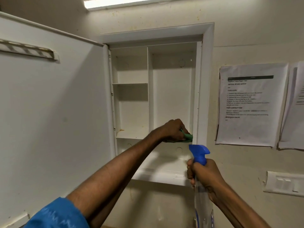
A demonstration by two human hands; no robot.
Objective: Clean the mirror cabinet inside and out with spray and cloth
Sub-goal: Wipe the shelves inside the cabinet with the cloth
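At the far left, the cabinet door (54, 112) stands swung wide open, its white inner face toward the camera, with a narrow rail fixed near its top. Beside it, the mirror cabinet (206, 63) is set into the wall, its white interior split by a vertical divider (150, 89): a narrower left part with a small shelf (130, 83) and a taller right part. From the lower left, a blue sleeve (57, 214) and a bare forearm reach up into the right compartment, where the left hand (172, 130) has its fingers curled round a green cloth (236, 137) pressed onto the shelf floor in the lower right corner. Just below and to the right of it, outside the cabinet, the right hand (204, 175) is wrapped round the neck of a spray bottle (199, 154), its blue trigger head pointing left, its clear body hanging down past the wrist. Further right, printed sheets (251, 104) hang on the wall above a white switch plate (284, 183).
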